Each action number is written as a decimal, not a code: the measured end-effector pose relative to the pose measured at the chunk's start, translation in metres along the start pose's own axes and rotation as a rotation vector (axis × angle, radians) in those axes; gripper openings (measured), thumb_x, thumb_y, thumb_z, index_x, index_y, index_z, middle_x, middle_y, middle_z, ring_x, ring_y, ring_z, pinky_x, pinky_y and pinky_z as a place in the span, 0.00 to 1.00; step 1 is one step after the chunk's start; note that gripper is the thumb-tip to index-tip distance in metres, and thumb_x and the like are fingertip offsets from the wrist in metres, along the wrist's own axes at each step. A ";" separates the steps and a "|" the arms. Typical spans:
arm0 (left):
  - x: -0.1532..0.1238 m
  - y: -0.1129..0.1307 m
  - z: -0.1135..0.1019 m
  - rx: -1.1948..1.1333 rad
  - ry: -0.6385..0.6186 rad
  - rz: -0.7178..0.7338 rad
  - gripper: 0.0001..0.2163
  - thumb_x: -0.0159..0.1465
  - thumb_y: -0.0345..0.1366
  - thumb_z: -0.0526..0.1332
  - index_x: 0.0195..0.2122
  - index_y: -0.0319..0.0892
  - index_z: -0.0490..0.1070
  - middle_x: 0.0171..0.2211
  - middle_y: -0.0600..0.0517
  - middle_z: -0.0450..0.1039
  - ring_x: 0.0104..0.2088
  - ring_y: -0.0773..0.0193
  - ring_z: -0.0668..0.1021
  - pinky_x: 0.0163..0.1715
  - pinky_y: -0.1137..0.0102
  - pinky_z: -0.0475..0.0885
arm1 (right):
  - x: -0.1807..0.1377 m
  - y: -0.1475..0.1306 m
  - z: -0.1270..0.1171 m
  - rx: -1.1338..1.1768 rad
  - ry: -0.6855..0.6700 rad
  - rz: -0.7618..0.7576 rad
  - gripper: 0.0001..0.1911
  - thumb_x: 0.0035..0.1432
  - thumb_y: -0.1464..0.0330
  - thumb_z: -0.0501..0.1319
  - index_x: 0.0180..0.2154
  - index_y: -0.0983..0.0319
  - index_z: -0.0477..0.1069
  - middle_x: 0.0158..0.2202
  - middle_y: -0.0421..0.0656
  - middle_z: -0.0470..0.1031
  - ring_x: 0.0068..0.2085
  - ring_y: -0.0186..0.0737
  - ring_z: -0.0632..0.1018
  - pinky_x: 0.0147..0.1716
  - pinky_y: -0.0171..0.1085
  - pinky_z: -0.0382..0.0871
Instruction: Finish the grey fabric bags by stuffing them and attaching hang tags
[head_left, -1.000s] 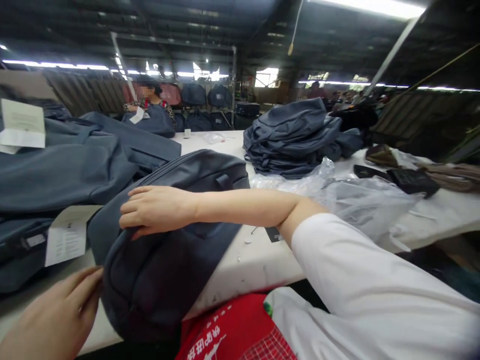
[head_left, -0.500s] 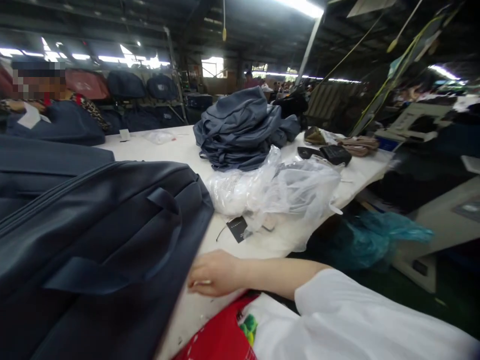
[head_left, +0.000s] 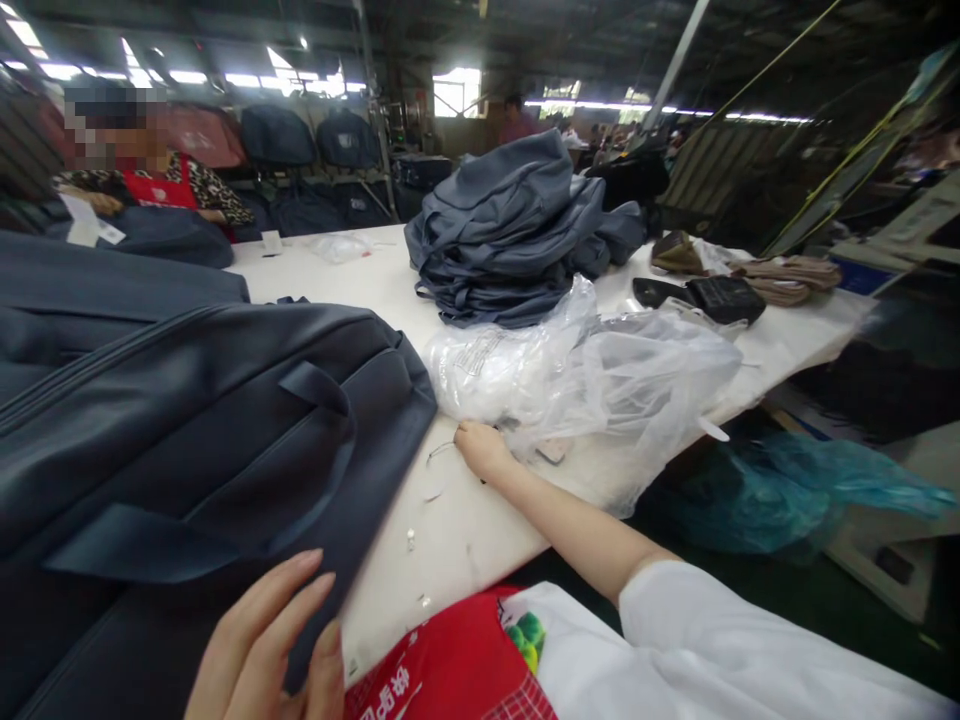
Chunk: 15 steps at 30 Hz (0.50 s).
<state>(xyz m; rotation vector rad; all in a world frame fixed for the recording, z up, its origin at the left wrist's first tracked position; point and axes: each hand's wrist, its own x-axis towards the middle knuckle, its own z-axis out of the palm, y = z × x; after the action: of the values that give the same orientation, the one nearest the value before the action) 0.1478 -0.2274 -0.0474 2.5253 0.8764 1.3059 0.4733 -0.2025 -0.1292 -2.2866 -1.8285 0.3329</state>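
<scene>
A dark blue bag (head_left: 247, 420) with a strap handle and a zip lies on the left of the white table. My left hand (head_left: 274, 650) is at the bottom, over the bag's near edge, fingers apart and holding nothing. Beyond the bag's right side, my right hand (head_left: 480, 450) is closed low over the table on a black hang tag, mostly hidden beneath it. The tag's thin string (head_left: 441, 452) pokes out to the left of my fingertips. Just behind that hand lies a heap of clear plastic bags (head_left: 592, 370).
A pile of blue bags (head_left: 502, 230) stands on the white table (head_left: 450, 540) at the back. Black pouches (head_left: 724, 298) and brown folded pieces (head_left: 791, 275) lie to its right. Teal plastic (head_left: 810, 490) hangs beside the table. A co-worker (head_left: 161, 185) handles another bag at far left.
My right hand has moved forward from the table's near edge onto the black hang tag. My left hand has come into view at the bottom. The whole view has shifted slightly.
</scene>
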 end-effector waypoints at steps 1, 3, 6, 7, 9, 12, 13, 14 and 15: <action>0.005 0.003 0.007 -0.004 0.002 -0.009 0.20 0.58 0.30 0.62 0.52 0.51 0.69 0.49 0.46 0.73 0.45 0.51 0.77 0.45 0.55 0.72 | 0.001 0.001 -0.005 0.029 0.036 0.002 0.12 0.66 0.74 0.52 0.39 0.68 0.74 0.41 0.52 0.76 0.46 0.44 0.75 0.47 0.37 0.66; 0.014 0.008 0.017 -0.023 -0.050 -0.057 0.16 0.61 0.30 0.60 0.50 0.48 0.68 0.48 0.46 0.72 0.47 0.52 0.76 0.47 0.56 0.70 | -0.001 0.001 -0.020 0.090 0.116 -0.006 0.13 0.69 0.69 0.50 0.44 0.64 0.72 0.44 0.49 0.76 0.48 0.40 0.75 0.48 0.36 0.65; 0.028 0.013 0.028 -0.071 -0.119 -0.101 0.14 0.64 0.33 0.57 0.51 0.47 0.67 0.51 0.46 0.71 0.50 0.52 0.74 0.51 0.57 0.68 | -0.011 -0.012 -0.045 0.410 0.288 -0.091 0.14 0.71 0.66 0.46 0.44 0.63 0.68 0.40 0.44 0.78 0.42 0.35 0.77 0.45 0.33 0.67; 0.032 0.014 0.031 -0.091 -0.138 -0.111 0.14 0.65 0.35 0.56 0.51 0.47 0.67 0.53 0.45 0.70 0.52 0.52 0.73 0.52 0.56 0.68 | -0.016 -0.019 -0.052 0.547 0.344 -0.132 0.13 0.71 0.66 0.47 0.42 0.62 0.68 0.37 0.42 0.78 0.39 0.34 0.77 0.43 0.32 0.68; 0.040 0.015 0.039 -0.172 -0.160 -0.165 0.15 0.67 0.40 0.52 0.54 0.46 0.66 0.56 0.44 0.67 0.55 0.51 0.70 0.55 0.55 0.65 | -0.025 -0.036 -0.064 0.743 0.425 -0.198 0.11 0.68 0.65 0.51 0.38 0.62 0.69 0.32 0.40 0.77 0.35 0.34 0.77 0.38 0.32 0.68; 0.045 0.013 0.054 -0.480 -0.178 -0.452 0.21 0.70 0.48 0.43 0.56 0.44 0.63 0.57 0.43 0.66 0.54 0.51 0.72 0.53 0.56 0.68 | -0.036 -0.060 -0.072 0.824 0.435 -0.227 0.09 0.65 0.65 0.53 0.37 0.61 0.69 0.30 0.39 0.75 0.32 0.34 0.76 0.34 0.32 0.68; 0.045 0.011 0.061 -0.610 -0.201 -0.579 0.23 0.70 0.50 0.42 0.57 0.43 0.62 0.57 0.42 0.66 0.53 0.52 0.74 0.51 0.56 0.71 | -0.038 -0.066 -0.071 0.879 0.413 -0.231 0.09 0.65 0.65 0.53 0.36 0.61 0.68 0.30 0.39 0.75 0.31 0.34 0.75 0.33 0.33 0.68; 0.043 0.008 0.067 -0.718 -0.235 -0.688 0.23 0.70 0.52 0.42 0.57 0.43 0.61 0.57 0.42 0.66 0.51 0.52 0.75 0.49 0.57 0.72 | -0.039 -0.070 -0.070 0.963 0.375 -0.232 0.09 0.66 0.64 0.53 0.36 0.61 0.67 0.30 0.39 0.75 0.31 0.34 0.76 0.33 0.33 0.69; 0.040 0.006 0.073 -0.782 -0.265 -0.763 0.24 0.69 0.53 0.44 0.58 0.43 0.59 0.57 0.42 0.66 0.51 0.52 0.75 0.48 0.58 0.73 | -0.039 -0.073 -0.068 1.070 0.321 -0.230 0.10 0.66 0.63 0.53 0.36 0.61 0.66 0.30 0.40 0.75 0.30 0.34 0.76 0.33 0.34 0.70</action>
<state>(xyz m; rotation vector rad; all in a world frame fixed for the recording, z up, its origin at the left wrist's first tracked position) 0.2258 -0.2009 -0.0619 1.4816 0.8923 0.8007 0.4169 -0.2254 -0.0412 -1.2881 -1.2444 0.6534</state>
